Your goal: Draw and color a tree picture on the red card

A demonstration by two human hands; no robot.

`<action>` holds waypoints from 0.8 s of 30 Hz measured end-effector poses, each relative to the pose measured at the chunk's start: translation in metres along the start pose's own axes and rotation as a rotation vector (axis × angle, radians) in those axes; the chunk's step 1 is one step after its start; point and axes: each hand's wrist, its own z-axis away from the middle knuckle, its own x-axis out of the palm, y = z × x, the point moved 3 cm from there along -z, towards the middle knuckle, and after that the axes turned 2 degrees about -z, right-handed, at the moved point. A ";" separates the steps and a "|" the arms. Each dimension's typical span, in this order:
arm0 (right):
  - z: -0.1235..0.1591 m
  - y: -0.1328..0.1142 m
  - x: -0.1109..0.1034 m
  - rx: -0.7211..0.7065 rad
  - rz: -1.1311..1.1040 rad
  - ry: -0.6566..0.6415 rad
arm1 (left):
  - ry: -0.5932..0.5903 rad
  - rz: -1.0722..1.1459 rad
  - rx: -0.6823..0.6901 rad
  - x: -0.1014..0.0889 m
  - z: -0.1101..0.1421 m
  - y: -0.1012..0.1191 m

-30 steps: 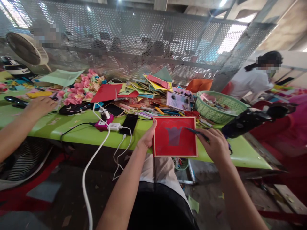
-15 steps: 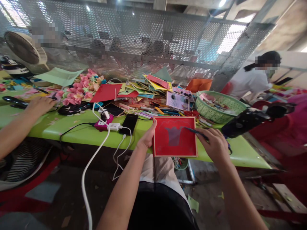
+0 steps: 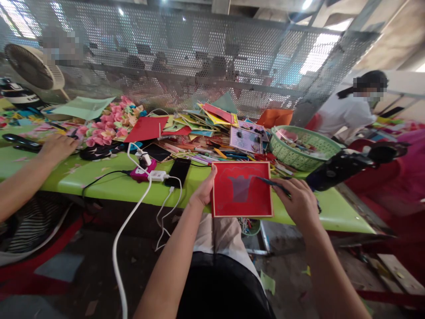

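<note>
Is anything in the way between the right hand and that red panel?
Nothing visible. The right hand holds a dark tool whose tip is over the panel; whether it touches, I can't tell.

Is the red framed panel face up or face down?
Face up: the red framed panel shows its purplish-gray, pot-like shape toward the camera.

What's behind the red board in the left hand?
Green table shows beside the red board, with beige trousers below. The left hand shows at one edge; whatever lies directly behind is covered.
</note>
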 end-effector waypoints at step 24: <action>-0.004 -0.010 0.004 -0.054 -0.015 -0.063 | 0.082 -0.032 -0.005 0.002 0.001 0.000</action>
